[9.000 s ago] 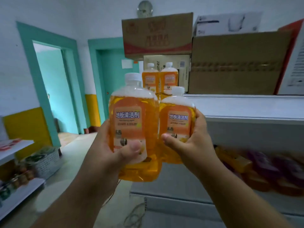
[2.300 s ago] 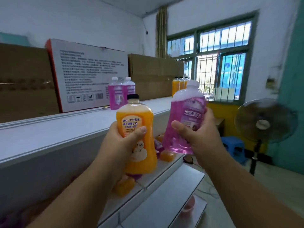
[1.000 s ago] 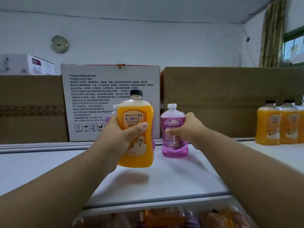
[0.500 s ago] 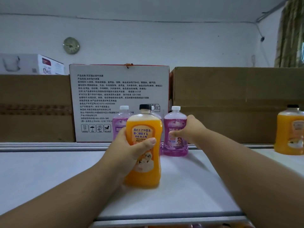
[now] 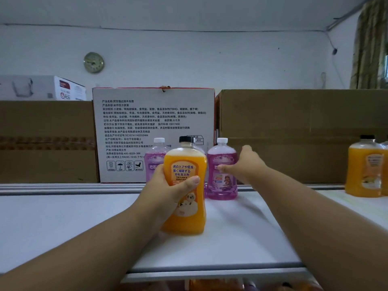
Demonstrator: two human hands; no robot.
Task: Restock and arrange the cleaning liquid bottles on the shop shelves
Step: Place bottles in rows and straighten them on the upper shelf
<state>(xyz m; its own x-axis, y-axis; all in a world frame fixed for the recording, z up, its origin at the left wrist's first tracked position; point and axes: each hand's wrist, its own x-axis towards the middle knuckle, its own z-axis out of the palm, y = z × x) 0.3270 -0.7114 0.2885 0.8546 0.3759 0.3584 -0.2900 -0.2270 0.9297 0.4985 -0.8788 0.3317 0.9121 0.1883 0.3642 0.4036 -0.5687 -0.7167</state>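
The left hand [image 5: 168,192], forearm stretched forward, has its fingers clamped around the upright black-capped orange plastic bottle [image 5: 184,185] standing on the white shelf [image 5: 63,223]. Behind the orange bottle, the right hand [image 5: 247,164] reaches out, fingers wrapped on the white-capped purple plastic bottle [image 5: 222,175].

A white shelf [image 5: 241,244] carries an orange bottle [image 5: 184,208] near the front, purple bottles [image 5: 222,181] behind it, more orange bottles [image 5: 365,169] at the right, and cardboard boxes [image 5: 294,131] along the back.
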